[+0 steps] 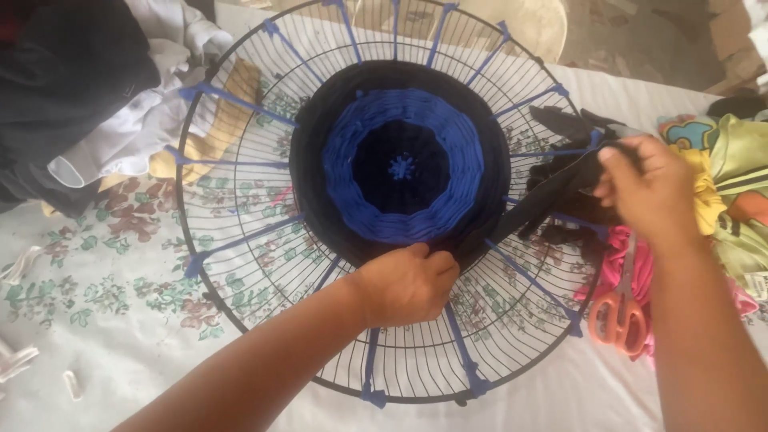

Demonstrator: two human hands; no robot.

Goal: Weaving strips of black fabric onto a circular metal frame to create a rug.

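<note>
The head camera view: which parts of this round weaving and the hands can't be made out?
- Left hand fingertips: curled under the dark woven disc's lower edge, hidden by the hand's own back.
- Right hand grip on the black fabric strip: fingers hidden by its back.
- Orange scissors: blades covered by the right forearm and pink cloth.
- Wire fan guard: top rim cut off by the frame edge.

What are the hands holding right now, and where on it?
The right hand grips a black fabric strip by its free end, off the weave's edge. The left hand pinches the lower edge of the round woven mat on the wire fan guard.
</note>
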